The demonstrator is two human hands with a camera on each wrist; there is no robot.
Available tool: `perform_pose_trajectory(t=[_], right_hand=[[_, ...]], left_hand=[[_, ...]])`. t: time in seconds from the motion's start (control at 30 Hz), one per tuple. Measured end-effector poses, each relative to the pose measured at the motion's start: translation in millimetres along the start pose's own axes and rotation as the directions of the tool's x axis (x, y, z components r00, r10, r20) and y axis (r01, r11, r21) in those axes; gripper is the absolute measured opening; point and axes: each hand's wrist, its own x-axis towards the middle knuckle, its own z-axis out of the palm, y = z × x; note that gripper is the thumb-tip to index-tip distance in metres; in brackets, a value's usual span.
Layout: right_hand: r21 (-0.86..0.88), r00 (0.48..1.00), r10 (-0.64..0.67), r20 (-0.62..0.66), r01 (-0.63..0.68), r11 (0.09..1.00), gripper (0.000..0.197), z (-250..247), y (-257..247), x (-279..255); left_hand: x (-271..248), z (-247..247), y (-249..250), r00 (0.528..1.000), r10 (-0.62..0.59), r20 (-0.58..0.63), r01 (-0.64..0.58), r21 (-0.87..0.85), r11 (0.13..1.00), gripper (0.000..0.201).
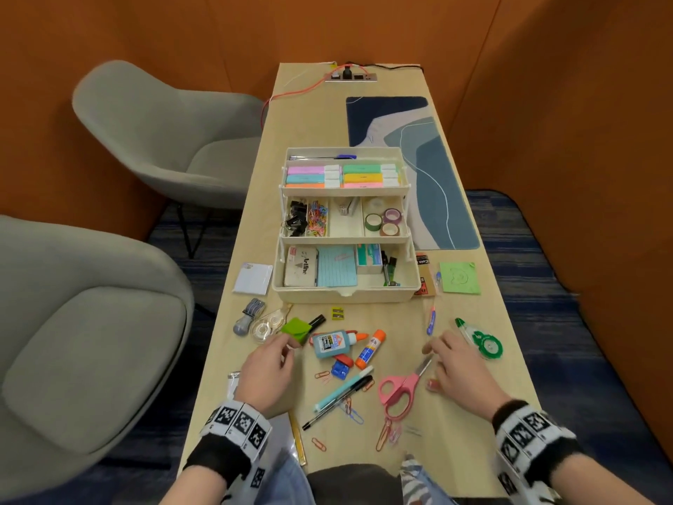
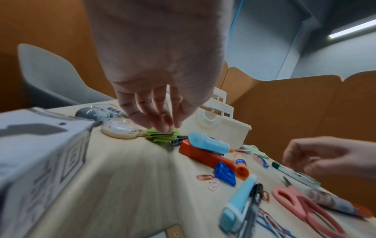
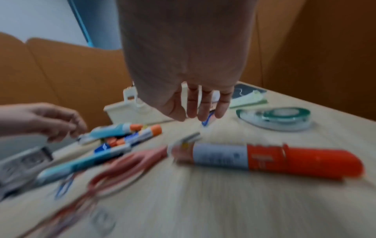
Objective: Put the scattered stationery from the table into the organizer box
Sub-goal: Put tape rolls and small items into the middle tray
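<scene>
The cream organizer box [image 1: 346, 294] stands open in three tiers mid-table. My left hand [image 1: 284, 344] reaches down onto a stack of green sticky notes [image 1: 294, 329]; in the left wrist view its fingertips [image 2: 162, 127] and thumb pinch the top of the notes [image 2: 160, 138]. My right hand [image 1: 433, 355] hovers open above the pink scissors [image 1: 398, 388], holding nothing. Just beyond its hanging fingers [image 3: 203, 112] lies a small blue pen [image 1: 431, 320]. A glue bottle [image 1: 329, 342], a glue stick [image 1: 369, 349] and pens [image 1: 342, 393] lie between the hands.
A green correction tape [image 1: 480, 340] lies to the right of my right hand, and an orange-capped tube [image 3: 264, 159] beneath it. A tape dispenser [image 1: 264, 324], grey stamp [image 1: 247, 315], white notepad [image 1: 253, 278] and paper clips [image 1: 386, 433] lie around. Grey chairs [image 1: 91, 340] stand to the left.
</scene>
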Motion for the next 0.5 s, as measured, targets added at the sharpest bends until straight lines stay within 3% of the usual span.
perform_pose_trajectory(t=[0.1, 0.23, 0.37, 0.5], right_hand=[[-0.014, 0.995, -0.094, 0.02, 0.095, 0.995, 0.046, 15, -21, -1], [-0.001, 0.972, -0.235, -0.006, 0.235, 0.972, 0.06, 28, -78, 39], [-0.086, 0.96, -0.28, 0.029, 0.282, 0.956, 0.057, 43, -109, 67], [-0.129, 0.966, -0.257, 0.017, 0.257, 0.958, 0.042, 47, -104, 71]], left_hand=[[-1, 3, 2, 1.0, -0.026, 0.018, 0.026, -0.01, 1.0, 0.013], [4, 11, 7, 0.995, 0.071, 0.066, -0.074, 0.055, 0.996, 0.017], [15, 20, 18, 0.984, 0.118, 0.136, -0.128, 0.064, 0.99, 0.038], [29, 28, 19, 0.966, 0.114, 0.233, -0.142, 0.109, 0.984, 0.051]])
